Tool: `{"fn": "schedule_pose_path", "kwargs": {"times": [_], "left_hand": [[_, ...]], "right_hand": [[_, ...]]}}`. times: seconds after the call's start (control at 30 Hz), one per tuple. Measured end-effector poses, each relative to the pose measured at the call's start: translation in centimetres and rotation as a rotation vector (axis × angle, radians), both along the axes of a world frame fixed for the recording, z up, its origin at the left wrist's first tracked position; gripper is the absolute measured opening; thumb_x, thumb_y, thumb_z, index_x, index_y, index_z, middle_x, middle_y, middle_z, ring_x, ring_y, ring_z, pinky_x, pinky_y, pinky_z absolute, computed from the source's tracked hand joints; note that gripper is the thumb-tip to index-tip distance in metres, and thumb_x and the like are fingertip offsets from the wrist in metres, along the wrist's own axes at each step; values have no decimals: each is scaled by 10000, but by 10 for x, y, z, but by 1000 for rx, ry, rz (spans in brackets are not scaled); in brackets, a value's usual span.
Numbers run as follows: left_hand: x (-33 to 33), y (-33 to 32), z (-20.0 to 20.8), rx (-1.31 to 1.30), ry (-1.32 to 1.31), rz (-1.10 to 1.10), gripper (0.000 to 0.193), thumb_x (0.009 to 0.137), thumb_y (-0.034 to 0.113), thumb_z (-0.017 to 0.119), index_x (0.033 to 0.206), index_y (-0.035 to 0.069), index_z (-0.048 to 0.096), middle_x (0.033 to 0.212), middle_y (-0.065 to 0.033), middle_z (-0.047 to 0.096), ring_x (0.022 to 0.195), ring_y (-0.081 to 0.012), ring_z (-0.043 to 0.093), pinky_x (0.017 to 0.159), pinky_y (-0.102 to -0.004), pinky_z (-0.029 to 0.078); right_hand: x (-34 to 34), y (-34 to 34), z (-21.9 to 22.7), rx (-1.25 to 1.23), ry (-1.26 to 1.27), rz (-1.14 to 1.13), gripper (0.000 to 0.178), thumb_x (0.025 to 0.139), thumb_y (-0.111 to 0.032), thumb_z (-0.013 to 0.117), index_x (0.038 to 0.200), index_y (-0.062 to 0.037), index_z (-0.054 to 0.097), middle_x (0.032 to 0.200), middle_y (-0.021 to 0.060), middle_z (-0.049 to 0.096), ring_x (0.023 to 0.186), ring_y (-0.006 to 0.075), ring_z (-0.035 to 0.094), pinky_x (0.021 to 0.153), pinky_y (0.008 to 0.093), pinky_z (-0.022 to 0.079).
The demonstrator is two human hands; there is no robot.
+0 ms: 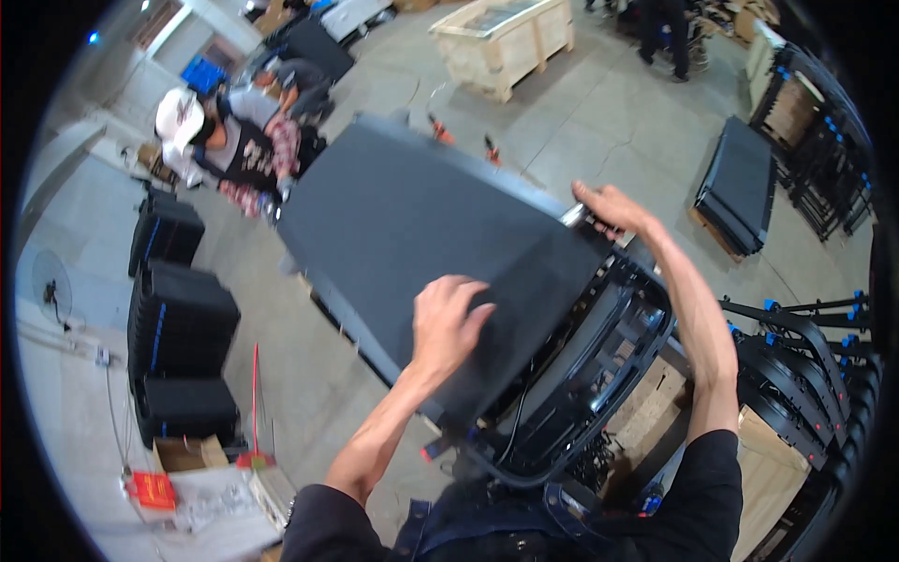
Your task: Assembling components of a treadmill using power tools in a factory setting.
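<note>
Left hand: left hand [448, 318] lies palm-down on the large flat dark grey rectangular panel [412, 234], fingers spread and slightly curled, pressing rather than clasping.
Right hand: right hand [609, 208] reaches to the panel's far right edge, fingers curled around that edge beside a small shiny metal fitting [573, 216]; it grips the panel.
Panel position: under the left palm and stretching away from both hands toward the upper left; its near end sits over a black plastic frame with cables inside [581, 375].
Panel axis: long axis runs from lower right, close to the person, to upper left, where the far end points at a crouching co-worker in a white cap [225, 140]; the face is tilted, with the far end seeming higher.
Left of the left hand: stacks of black moulded cases [178, 318] stand on the grey concrete floor [309, 375]; a red-handled tool [254, 412], an open cardboard box [187, 454] and a small red box [153, 490] lie nearer the lower edge.
Beyond the hands: a pale wooden crate on a pallet [506, 37] stands well apart on the concrete.
Right of the right hand: a flat stack of dark panels on a pallet [740, 183], and rows of black curved frames with blue and red clips [805, 356].
</note>
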State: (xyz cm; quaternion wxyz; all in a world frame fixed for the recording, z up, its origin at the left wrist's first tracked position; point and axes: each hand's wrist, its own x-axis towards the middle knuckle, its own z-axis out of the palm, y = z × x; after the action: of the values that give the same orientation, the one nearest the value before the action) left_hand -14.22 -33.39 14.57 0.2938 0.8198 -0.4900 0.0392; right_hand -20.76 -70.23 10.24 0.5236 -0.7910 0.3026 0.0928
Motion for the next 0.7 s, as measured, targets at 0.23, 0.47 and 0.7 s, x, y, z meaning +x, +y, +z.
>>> {"fn": "schedule_pose_path", "kwargs": {"times": [0.23, 0.47, 0.7], "left_hand": [[-95, 198, -39, 186, 876, 436, 250, 959, 52, 594, 1205, 9, 588, 1042, -180, 702, 958, -239, 686, 836, -375, 536], [-109, 194, -49, -5, 919, 585, 184, 929, 87, 695, 1062, -40, 685, 901, -123, 727, 829, -158, 691, 738, -331, 551], [-106, 191, -52, 23, 966, 516, 137, 922, 104, 707, 978, -20, 693, 790, -63, 701, 682, -117, 642, 622, -288, 531]], "right_hand": [[11, 34, 33, -174, 21, 251, 863, 924, -831, 317, 1216, -84, 637, 615, -1, 508, 474, 105, 524, 413, 264, 422], [-29, 43, 1, -107, -97, -58, 811, 922, -791, 438, 1167, -32, 588, 695, 8, 569, 507, 86, 523, 427, 232, 406], [-42, 52, -25, -83, -201, -419, 818, 792, -812, 639, 808, 4, 687, 666, 67, 629, 594, 163, 578, 566, 320, 469]]}}
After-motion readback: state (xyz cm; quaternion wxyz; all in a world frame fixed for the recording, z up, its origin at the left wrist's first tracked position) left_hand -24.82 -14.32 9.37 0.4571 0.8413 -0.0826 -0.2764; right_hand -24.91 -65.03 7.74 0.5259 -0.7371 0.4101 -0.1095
